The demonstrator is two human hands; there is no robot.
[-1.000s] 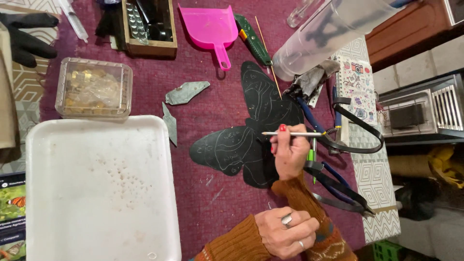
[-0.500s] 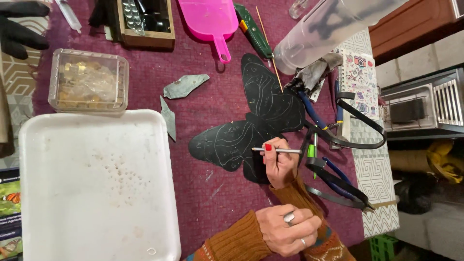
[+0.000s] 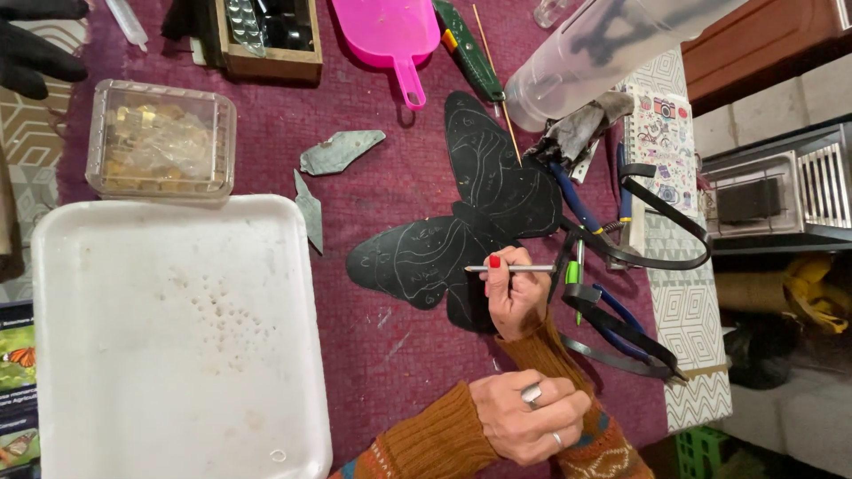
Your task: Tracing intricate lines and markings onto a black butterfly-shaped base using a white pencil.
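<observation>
The desk (image 3: 266, 133) is covered with a dark maroon cloth, and a patterned runner (image 3: 683, 293) lies along its right edge; beyond that stand a metal cabinet (image 3: 781, 191) and a brick wall. A big white tray (image 3: 177, 346) fills the near left, with a clear plastic box (image 3: 161, 142) of small yellowish pieces just behind it. Two grey shards (image 3: 342, 151) lie between the box and the black butterfly cutout (image 3: 461, 222) at the middle of the cloth. A pink dustpan (image 3: 390, 35) and a wooden box (image 3: 266, 35) sit at the far edge.

The right hand (image 3: 515, 297) rests on the butterfly's near wing, fingers pinched around a thin silver stylus (image 3: 510, 268) that lies flat across the cutout, tip pointing left. The left hand (image 3: 528, 417), wearing rings, is loosely curled and holds nothing, resting just in front of the right wrist. Blue-handled pliers (image 3: 612, 319) and black straps (image 3: 666, 231) lie just right of the hands.
</observation>
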